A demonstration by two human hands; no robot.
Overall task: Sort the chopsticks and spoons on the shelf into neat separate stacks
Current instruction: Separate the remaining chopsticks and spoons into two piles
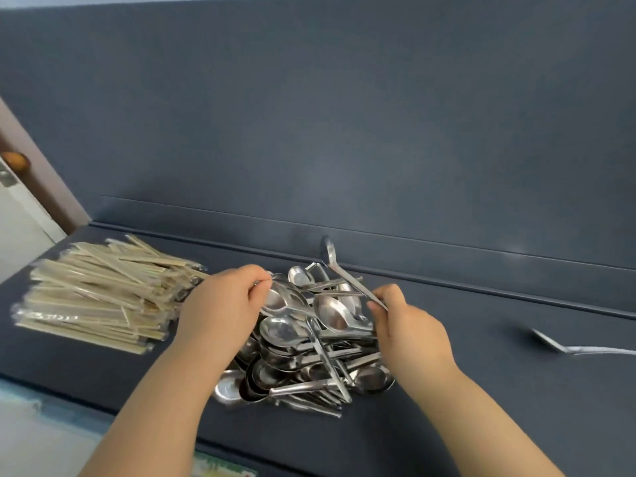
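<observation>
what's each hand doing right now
Left hand pinches the top spoon of the pile.
Right hand pinches the raised spoon by its handle.

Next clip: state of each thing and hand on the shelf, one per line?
Pale wrapped wooden chopsticks: stacked at left, roughly aligned, apart from spoons.
Shiny steel spoons: jumbled heap, centre.
Long-handled steel spoon: raised, bowl up, pinched by right hand.
Left hand: pinches a spoon atop the heap.
Lone metal utensil: lying apart at right, blurred.
</observation>
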